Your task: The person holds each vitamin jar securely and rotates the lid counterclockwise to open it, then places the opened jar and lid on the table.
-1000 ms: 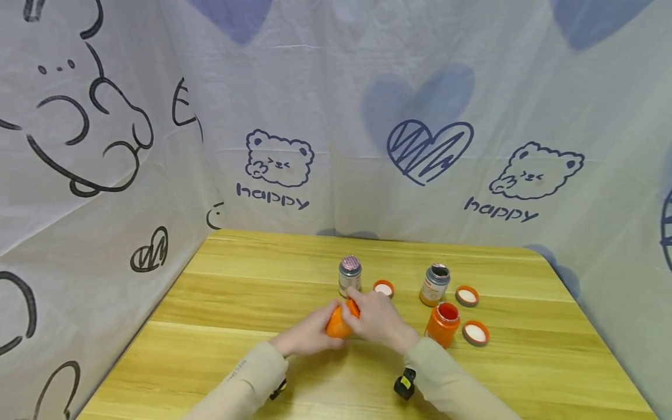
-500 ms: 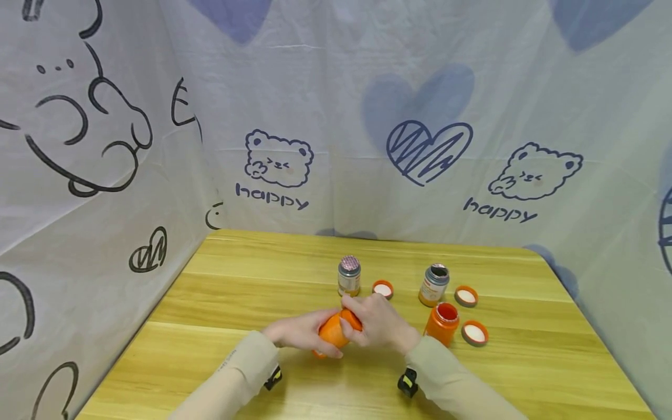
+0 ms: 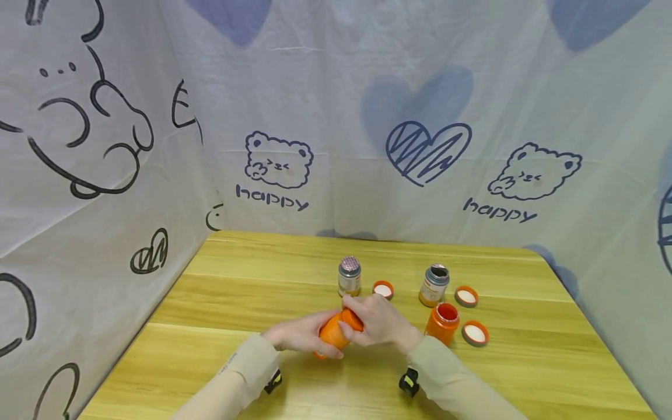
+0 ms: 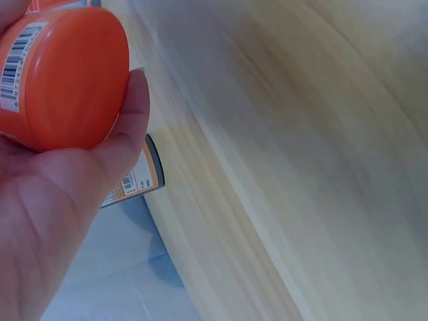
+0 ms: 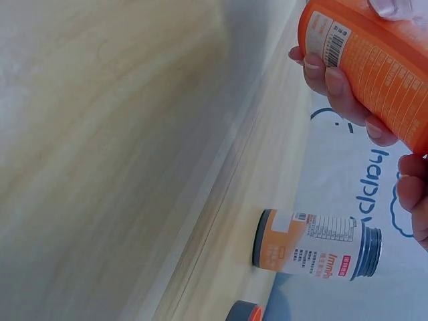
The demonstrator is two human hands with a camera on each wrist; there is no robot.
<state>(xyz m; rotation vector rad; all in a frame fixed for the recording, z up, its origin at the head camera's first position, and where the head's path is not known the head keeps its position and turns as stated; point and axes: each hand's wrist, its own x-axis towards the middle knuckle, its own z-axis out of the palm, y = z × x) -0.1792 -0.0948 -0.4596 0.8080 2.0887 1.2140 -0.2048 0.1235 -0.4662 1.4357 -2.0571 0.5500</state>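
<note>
My left hand grips the body of an orange plastic bottle, tilted with its base toward the lower left. In the left wrist view the base of the bottle faces the camera, a barcode label on its side. My right hand has its fingers curled round the bottle's top end, which is mostly covered by them. Beyond the hands stands a grey bottle with a foil seal over its mouth. Left fingers wrap the labelled orange body in the right wrist view.
To the right stand an uncapped grey bottle with a dark mouth and an uncapped orange bottle. Orange-rimmed lids lie white side up: one lid behind the right hand, another lid and a third lid farther right.
The orange bottle has tilted further and shifted slightly toward the lower left, showing more of its body. My left hand moved back with it; the right hand stays at the top. The last half second shows little motion.
</note>
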